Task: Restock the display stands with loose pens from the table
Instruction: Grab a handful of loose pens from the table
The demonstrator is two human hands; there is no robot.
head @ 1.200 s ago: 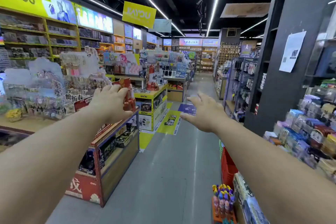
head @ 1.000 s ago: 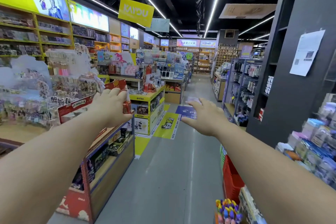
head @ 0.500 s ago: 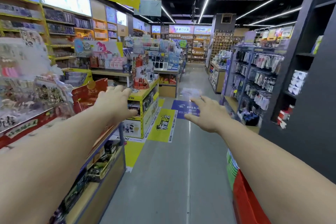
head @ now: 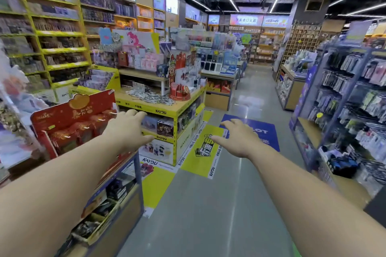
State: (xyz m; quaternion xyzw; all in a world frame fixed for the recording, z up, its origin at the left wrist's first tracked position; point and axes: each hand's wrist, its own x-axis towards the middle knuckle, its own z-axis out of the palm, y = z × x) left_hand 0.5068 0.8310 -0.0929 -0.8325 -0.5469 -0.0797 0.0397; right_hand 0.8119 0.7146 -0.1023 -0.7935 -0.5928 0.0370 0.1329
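Observation:
Both my arms stretch forward over a shop aisle. My left hand [head: 129,129] hangs in the air with relaxed fingers and holds nothing, in front of a red display stand [head: 71,119]. My right hand [head: 236,137] is open too, fingers spread above the floor. Ahead on the left, a yellow display table [head: 167,108] carries a heap of loose thin silver items [head: 150,96] that look like pens, too small to tell. A small red stand [head: 179,92] sits beside that heap. Neither hand touches anything.
A grey aisle floor [head: 208,204] runs ahead, with yellow [head: 203,152] and blue [head: 259,131] floor stickers. Low shelf units line the left [head: 117,194]. Racks of hanging packets [head: 351,98] stand on the right. Tall yellow wall shelves [head: 52,33] fill the far left.
The view has moved forward along the aisle and tilted down. The yellow table is nearer. Both hands stay outstretched and empty, the right one slightly lower.

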